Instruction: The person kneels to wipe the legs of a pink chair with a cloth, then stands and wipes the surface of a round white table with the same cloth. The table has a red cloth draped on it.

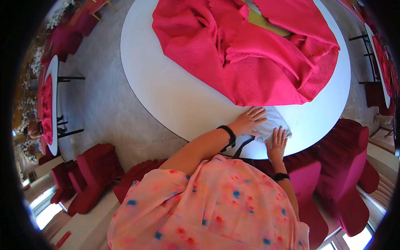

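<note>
Both of my hands rest on a light grey cloth (271, 122) near the front edge of a round white table (162, 90). My left hand (250, 121) lies with its fingers spread over the cloth's left part, close to a heap of bright pink-red tablecloth (250, 68). At the cloth's lower right corner is my right hand (277, 145), palm down with fingers apart. The grey cloth's far end meets the pink-red fabric; whether it runs beneath cannot be told. A dark strap (243, 146) hangs over the table edge beside my left wrist.
A yellow-green round surface (265, 24) shows between folds of the pink-red fabric. Chairs in dark red covers (340, 175) stand close to the table at right, with more (93, 175) at left. Other tables with red cloth stand at the far left (54, 109) and far right (378, 65).
</note>
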Demonstrator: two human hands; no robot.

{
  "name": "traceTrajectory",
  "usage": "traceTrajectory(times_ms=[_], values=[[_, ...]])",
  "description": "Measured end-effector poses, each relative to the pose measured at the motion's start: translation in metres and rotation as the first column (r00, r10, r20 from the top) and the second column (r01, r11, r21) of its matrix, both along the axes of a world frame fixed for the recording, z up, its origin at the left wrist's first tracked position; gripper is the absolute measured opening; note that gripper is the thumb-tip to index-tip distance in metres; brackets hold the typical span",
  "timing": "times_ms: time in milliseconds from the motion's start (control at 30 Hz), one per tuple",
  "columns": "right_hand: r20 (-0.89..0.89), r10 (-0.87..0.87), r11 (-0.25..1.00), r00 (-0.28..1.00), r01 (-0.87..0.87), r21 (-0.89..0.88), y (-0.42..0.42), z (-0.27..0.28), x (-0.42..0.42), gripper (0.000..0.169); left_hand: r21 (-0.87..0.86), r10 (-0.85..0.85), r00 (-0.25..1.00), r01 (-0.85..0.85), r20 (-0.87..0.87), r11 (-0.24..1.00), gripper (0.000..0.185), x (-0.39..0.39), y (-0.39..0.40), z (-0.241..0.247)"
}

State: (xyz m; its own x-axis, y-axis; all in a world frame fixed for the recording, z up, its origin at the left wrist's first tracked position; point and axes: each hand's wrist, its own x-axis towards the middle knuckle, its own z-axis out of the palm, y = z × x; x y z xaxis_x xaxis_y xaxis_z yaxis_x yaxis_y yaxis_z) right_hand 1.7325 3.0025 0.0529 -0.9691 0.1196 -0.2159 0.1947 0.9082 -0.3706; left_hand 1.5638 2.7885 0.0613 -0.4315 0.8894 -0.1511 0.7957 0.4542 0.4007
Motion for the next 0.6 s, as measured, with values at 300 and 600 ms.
traceTrajectory(times_ms=[300,600], values=[[-0.051,0.316,0.944,0.947,-0.320,-0.085,-0.122,0.036,-0.075,0.088,-0.040,0.294,0.955,-0.295,-0.038,0.955,0.088,0.009,-0.176,0.057],[-0.195,0.576,0.802,0.794,-0.595,-0.054,-0.309,0.064,-0.204,0.086,-0.053,0.577,0.797,-0.594,-0.179,0.803,0.085,-0.030,-0.380,0.090]])
